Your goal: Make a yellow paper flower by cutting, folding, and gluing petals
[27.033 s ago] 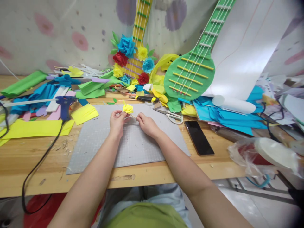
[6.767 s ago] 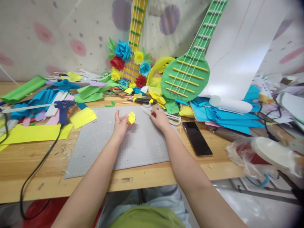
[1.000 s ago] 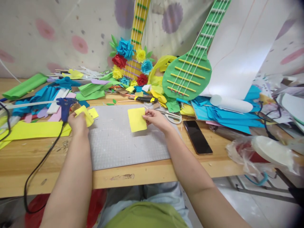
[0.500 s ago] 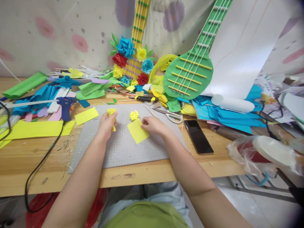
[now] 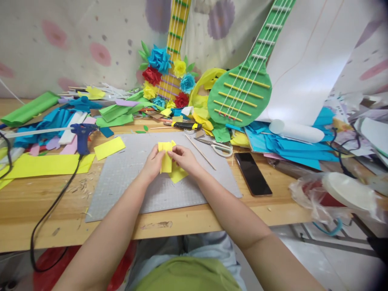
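Observation:
Above the grey cutting mat (image 5: 121, 190), a small piece of yellow crepe paper (image 5: 165, 162) is pinched between both hands. My left hand (image 5: 153, 163) is closed on its left side. My right hand (image 5: 183, 157) is closed on its right side, thumb and fingertips together. Under the right hand a flat yellow paper square (image 5: 178, 175) lies on the mat, partly covered. The small gathered yellow flower piece is mostly hidden behind the hands and paper. A thin wooden stick (image 5: 201, 152) rests on the mat to the right.
Scissors (image 5: 221, 148) and a phone (image 5: 253, 173) lie on the right. A utility knife (image 5: 184, 125) is behind the mat. A blue glue gun (image 5: 84, 137) with a black cord stands left. Paper instruments, one a green lute (image 5: 242, 95), lean at the back among paper scraps.
My left hand has moved right with the yellow crepe paper. My right hand has left the flat square and the stick, and now grips the same paper, which is more spread out.

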A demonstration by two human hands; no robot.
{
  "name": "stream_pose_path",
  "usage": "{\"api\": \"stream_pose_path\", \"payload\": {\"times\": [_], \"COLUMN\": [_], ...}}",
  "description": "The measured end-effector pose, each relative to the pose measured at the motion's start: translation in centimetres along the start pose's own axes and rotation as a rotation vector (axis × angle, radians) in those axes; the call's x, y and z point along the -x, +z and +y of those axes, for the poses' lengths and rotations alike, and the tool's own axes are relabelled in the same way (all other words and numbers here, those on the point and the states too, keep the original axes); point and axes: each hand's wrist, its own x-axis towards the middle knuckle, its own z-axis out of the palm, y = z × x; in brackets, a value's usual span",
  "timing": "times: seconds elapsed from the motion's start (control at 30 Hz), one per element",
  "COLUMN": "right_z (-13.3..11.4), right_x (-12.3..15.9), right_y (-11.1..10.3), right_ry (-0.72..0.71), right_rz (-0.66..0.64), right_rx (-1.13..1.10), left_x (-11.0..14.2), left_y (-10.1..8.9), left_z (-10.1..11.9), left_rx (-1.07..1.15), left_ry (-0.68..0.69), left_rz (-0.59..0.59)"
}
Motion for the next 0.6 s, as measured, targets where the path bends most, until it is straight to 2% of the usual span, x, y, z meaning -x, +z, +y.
{"api": "stream_pose_path", "payload": {"times": [0.23,0.4,0.5,0.6], "right_z": [0.0,0.2,0.0,-0.3], "right_x": [-0.5,-0.8,-0.8,-0.7], "right_y": [-1.1,-1.2,-1.3,-1.5], "right_ry": [0.03,0.044,0.053,0.087], "right_rz": [0.151,0.208,0.194,0.115], "right_rx": [-0.035,-0.01,-0.059,-0.161], "left_x": [-0.7,-0.2,0.3,0.3], "left_y": [-0.8,-0.6,-0.4,-0.6], "left_z": [-0.9,-0.1,0.8,1.2], "left_rx": [0.119,0.133,0.181,0.217], "left_ry": [-0.02,-0.064,-0.082,-0.087], "left_rz": [-0.034,-0.065,-0.092,-0.086]}}
